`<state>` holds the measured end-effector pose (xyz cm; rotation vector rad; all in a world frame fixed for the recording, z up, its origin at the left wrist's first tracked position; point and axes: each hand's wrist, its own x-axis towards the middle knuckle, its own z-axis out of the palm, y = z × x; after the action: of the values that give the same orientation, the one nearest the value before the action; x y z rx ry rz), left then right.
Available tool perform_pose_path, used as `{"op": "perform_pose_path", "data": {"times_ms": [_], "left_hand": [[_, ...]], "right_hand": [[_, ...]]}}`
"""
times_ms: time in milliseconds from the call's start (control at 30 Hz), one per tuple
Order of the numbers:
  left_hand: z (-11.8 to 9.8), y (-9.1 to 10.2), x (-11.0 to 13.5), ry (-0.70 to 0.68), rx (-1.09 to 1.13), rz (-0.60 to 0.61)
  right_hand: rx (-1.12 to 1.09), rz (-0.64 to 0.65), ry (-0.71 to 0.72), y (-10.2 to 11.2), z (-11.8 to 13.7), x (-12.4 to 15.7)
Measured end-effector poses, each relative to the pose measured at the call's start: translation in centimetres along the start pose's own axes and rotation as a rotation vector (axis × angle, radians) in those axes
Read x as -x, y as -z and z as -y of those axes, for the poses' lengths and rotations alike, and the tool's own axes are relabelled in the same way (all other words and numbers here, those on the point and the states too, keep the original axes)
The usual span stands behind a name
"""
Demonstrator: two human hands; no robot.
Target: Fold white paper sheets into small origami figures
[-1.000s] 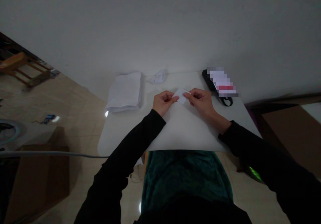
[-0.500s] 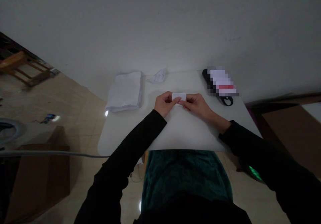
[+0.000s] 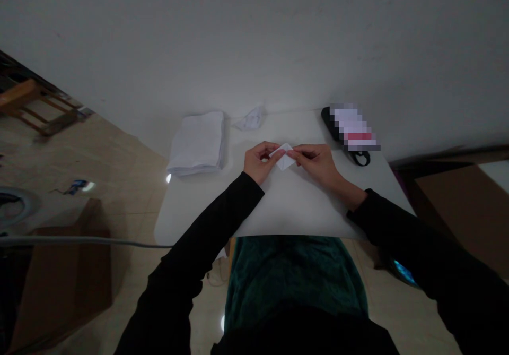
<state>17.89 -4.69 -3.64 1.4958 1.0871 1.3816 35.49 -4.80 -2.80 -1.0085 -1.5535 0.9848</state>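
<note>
A small folded piece of white paper (image 3: 283, 162) is held above the middle of the white table (image 3: 274, 211). It shows a diamond outline with a crease down its centre. My left hand (image 3: 260, 161) pinches its left side between thumb and fingers. On the right side, my right hand (image 3: 318, 163) grips it the same way, and the two thumbs nearly meet on its face. The fingertips behind the paper are partly hidden.
A stack of white paper (image 3: 199, 141) lies at the table's left. Near the wall rests a crumpled or folded paper piece (image 3: 252, 119). At the back right is a black strapped item with a blurred label (image 3: 353, 128). Cardboard boxes (image 3: 75, 270) stand on the floor.
The paper between my hands has gone from a small rectangle to a diamond shape. My right thumb has moved up onto its face; both hands stay in nearly the same place.
</note>
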Motion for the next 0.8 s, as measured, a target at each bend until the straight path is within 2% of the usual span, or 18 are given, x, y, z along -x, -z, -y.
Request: {"op": "perform_pose_path", "data": {"times_ms": [100,267,367,500,567,800], "left_hand": [[0.0,0.2,-0.1,-0.007,-0.007,0.023],[-0.1,0.1,0.2,-0.045,-0.058,0.122],[-0.4,0.0,0.5,-0.153,-0.173,0.103],[-0.8,0.1,0.6,-0.371,-0.371,0.025],[-0.9,0.3,0.5,-0.424,-0.459,-0.012],[-1.1,0.4,0.5,-0.317,-0.64,-0.051]], "right_hand": [[0.004,-0.002,0.027,-0.2,0.0,0.1],[0.066,-0.056,0.213,-0.2,0.3,0.2],[0.082,-0.06,0.278,0.1,0.5,0.1],[0.088,-0.04,0.287,0.1,0.7,0.1],[0.089,-0.024,0.28,-0.1,0.7,0.2],[0.032,0.04,0.176,-0.1,0.4,0.3]]}}
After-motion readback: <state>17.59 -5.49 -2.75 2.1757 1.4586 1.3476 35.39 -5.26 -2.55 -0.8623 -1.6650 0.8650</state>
